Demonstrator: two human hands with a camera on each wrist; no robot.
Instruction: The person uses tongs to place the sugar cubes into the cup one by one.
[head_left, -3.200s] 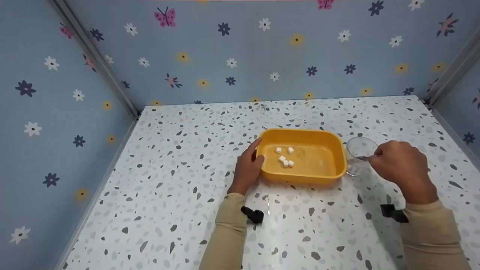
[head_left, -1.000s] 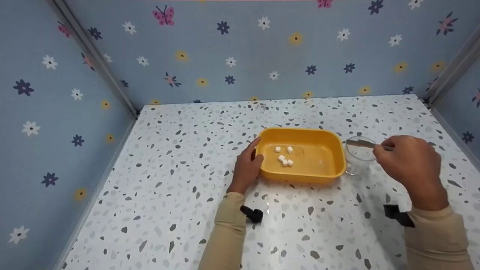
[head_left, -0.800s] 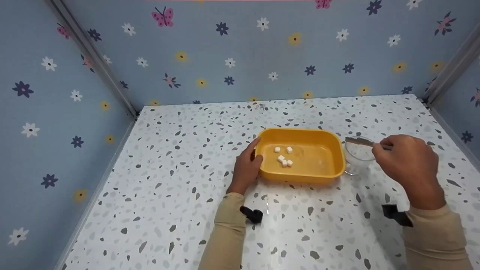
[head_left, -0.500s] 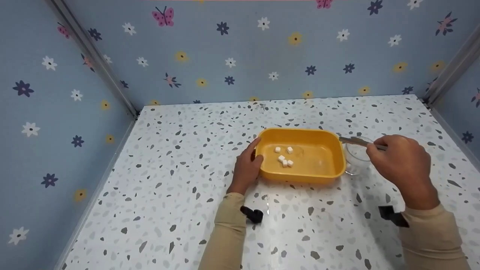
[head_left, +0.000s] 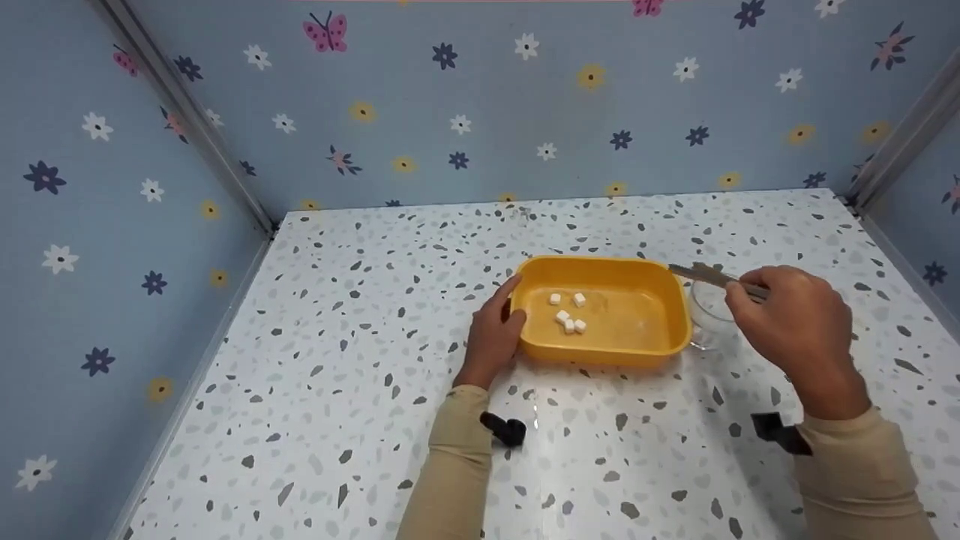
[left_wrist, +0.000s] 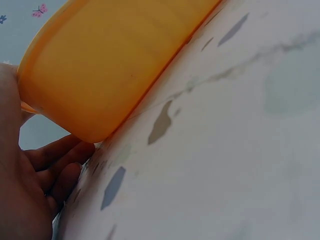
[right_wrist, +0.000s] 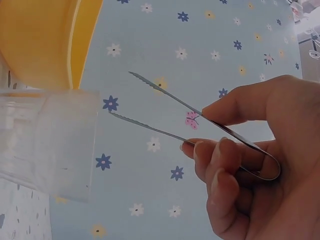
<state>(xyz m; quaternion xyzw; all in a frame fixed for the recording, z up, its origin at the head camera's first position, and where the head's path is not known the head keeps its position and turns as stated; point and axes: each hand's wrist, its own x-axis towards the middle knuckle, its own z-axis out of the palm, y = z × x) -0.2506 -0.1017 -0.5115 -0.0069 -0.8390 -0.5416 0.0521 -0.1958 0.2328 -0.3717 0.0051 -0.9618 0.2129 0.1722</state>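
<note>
My left hand (head_left: 491, 337) grips the left end of a yellow plastic tub (head_left: 600, 352), its thumb at the rim and the other fingers below, outside the wall. Several small white cubes (head_left: 570, 327) lie on the left part of the tub's floor. My right hand (head_left: 799, 337) pinches metal tweezers (head_left: 705, 275) between thumb and fingers. In the right wrist view the two tweezer arms (right_wrist: 165, 92) stand apart with nothing between their serrated tips. The tips are above the tub's far right corner in the head view. A clear cup (head_left: 712, 304) stands right beside the tub, partly behind my hand.
The speckled white tabletop (head_left: 360, 322) runs back to a blue flowered wall (head_left: 502, 97). Another patterned panel (head_left: 97, 262) closes off the left side. Small black devices (head_left: 504, 429) sit on both wrists.
The tweezers have come up from the cup and moved left, their tips now over the tub's corner. My left hand, the tub and the cubes have stayed put.
</note>
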